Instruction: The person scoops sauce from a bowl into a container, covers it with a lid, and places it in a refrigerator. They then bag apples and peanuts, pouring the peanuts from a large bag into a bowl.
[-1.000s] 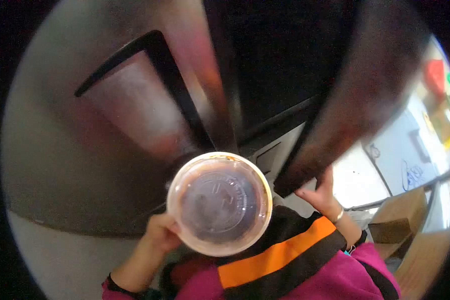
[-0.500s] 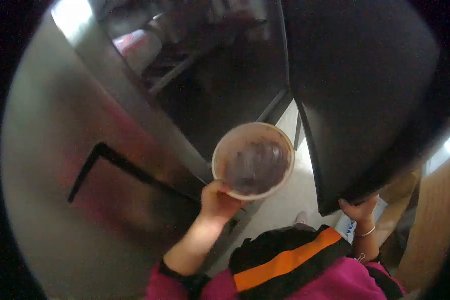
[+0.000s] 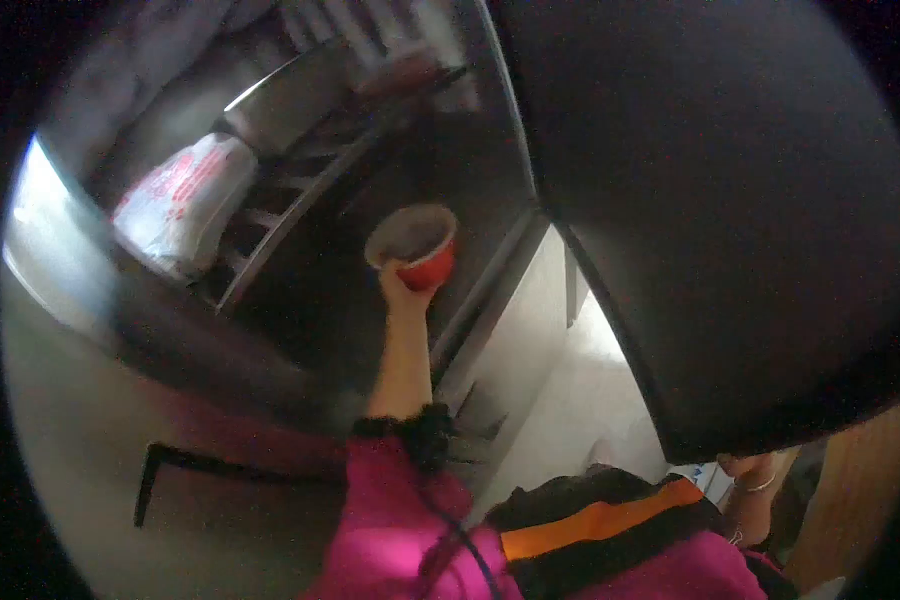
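My left hand (image 3: 407, 285) is closed on a round bowl (image 3: 430, 258) with a red outside and a pale rim. The bowl is tilted, and its dark contents are blurred. It is held inside the dark interior of an open metal cabinet. At the lower right, my right hand (image 3: 753, 468) is at the bottom edge of a large dark door (image 3: 710, 220); the door hides most of its fingers.
A white bag with red print (image 3: 187, 200) lies on the rack (image 3: 305, 200) inside the cabinet, beside a metal container (image 3: 285, 105). At left is a metallic panel (image 3: 80, 400). Pale floor (image 3: 570, 400) shows below; a wooden surface (image 3: 860, 490) stands at right.
My left hand has moved the bowl farther away and into the cabinet, showing its red side. The view has shifted, bringing the white bag into sight. My right hand remains at the door's edge.
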The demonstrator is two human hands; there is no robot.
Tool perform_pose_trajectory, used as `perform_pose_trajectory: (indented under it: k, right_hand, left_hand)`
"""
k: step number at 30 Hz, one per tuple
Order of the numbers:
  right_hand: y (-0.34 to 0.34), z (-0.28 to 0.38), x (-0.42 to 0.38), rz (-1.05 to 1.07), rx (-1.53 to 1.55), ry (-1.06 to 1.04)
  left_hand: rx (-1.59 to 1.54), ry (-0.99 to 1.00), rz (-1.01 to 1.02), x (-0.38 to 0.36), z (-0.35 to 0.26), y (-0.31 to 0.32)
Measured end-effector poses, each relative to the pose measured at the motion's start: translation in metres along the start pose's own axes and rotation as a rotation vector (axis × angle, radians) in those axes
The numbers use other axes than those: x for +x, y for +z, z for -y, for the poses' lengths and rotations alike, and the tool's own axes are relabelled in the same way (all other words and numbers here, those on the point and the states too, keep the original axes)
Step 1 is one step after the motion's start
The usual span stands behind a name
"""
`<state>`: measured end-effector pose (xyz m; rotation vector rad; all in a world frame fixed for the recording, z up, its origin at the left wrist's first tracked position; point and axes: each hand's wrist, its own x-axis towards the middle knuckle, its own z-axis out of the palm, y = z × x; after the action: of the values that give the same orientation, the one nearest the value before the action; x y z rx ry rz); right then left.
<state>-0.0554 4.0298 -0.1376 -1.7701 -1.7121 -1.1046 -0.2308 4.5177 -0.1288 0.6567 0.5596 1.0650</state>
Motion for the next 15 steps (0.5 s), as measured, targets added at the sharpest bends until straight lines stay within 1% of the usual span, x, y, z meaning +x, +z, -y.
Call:
perform_pose_trajectory:
  k: [1,3,5,8,11,13,14,15]
  right_hand:
    - [-0.001,-0.001,-0.004,0.018,-0.024,-0.004]
    - [-0.006,-0.001,-0.008,0.052,-0.068,-0.013]
    - [-0.01,0.001,-0.011,0.097,-0.102,-0.02]
    - [-0.015,0.002,-0.013,0.143,-0.153,-0.025]
    - [-0.02,0.005,-0.012,0.17,-0.202,-0.035]
    - [-0.02,0.008,-0.013,0.178,-0.24,-0.048]
    - [-0.017,0.009,-0.014,0.18,-0.268,-0.06]
    - [-0.017,0.01,-0.013,0.186,-0.283,-0.069]
  left_hand:
    - [0.007,0.012,-0.008,0.018,0.004,-0.002]
    - [-0.037,0.025,0.16,0.052,0.01,-0.004]
    - [0.011,0.034,0.161,0.084,0.016,-0.006]
    - [-0.11,-0.017,0.168,0.12,0.033,0.003]
    - [-0.23,-0.026,0.231,0.157,0.013,0.022]
    - [0.146,0.024,0.337,0.266,0.03,-0.015]
    - [0.081,0.055,0.314,0.258,0.028,-0.001]
    - [-0.051,0.11,0.296,0.243,0.036,0.006]
